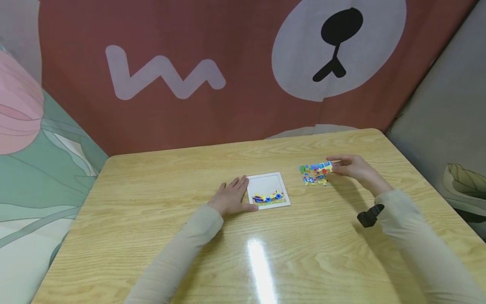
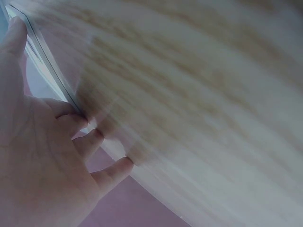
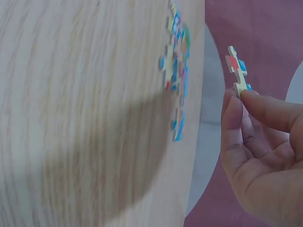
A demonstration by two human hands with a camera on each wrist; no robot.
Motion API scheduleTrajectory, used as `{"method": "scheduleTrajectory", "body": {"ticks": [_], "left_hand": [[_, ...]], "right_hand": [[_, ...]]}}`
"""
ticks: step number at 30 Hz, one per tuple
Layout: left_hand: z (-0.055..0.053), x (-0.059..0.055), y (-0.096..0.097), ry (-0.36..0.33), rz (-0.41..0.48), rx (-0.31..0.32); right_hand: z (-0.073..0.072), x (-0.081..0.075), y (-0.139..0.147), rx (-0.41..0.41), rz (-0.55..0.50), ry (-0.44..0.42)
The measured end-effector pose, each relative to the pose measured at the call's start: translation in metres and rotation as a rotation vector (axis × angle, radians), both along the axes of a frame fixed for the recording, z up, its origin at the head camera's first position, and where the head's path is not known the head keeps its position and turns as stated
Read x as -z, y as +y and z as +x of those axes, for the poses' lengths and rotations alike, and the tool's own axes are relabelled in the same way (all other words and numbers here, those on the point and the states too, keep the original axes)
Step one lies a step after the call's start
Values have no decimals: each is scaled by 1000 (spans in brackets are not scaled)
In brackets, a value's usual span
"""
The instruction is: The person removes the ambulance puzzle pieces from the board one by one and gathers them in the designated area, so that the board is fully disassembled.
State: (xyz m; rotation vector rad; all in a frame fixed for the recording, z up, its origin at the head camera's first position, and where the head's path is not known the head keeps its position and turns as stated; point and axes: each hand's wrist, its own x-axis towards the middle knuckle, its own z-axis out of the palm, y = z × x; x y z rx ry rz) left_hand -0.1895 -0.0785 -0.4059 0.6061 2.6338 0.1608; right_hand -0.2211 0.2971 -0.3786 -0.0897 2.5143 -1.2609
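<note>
Step in hand appears to be piece selection: right hand point(image 1: 353, 169) pinches a piece point(image 3: 234, 63) beside the loose pieces point(image 1: 309, 180) toward the far right corner of the worktop point(image 1: 114, 236); left hand point(image 1: 230, 198), fingers spread, touches the left edge of the part-filled tray point(image 1: 267, 184); next move likely calls for orienting the piece.

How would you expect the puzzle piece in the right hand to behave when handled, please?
The piece is probably stiff, since it stands straight out from the fingers without sagging. It is likely light, being thin and pinched at one end. Its flat shape makes rolling unlikely.
</note>
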Motion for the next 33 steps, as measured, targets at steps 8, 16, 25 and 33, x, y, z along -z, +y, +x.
{"method": "scheduleTrajectory", "body": {"ticks": [8,16,25,33], "left_hand": [[0,0,0,-4,-9,1],[-1,1,0,-8,-20,2],[-2,4,0,-3,-27,7],[-3,4,0,-9,-23,3]], "right_hand": [[-1,7,11,55,-21,-36],[-1,10,19,69,-75,-61],[-2,18,21,65,-78,-105],[-2,22,25,58,4,-95]]}}
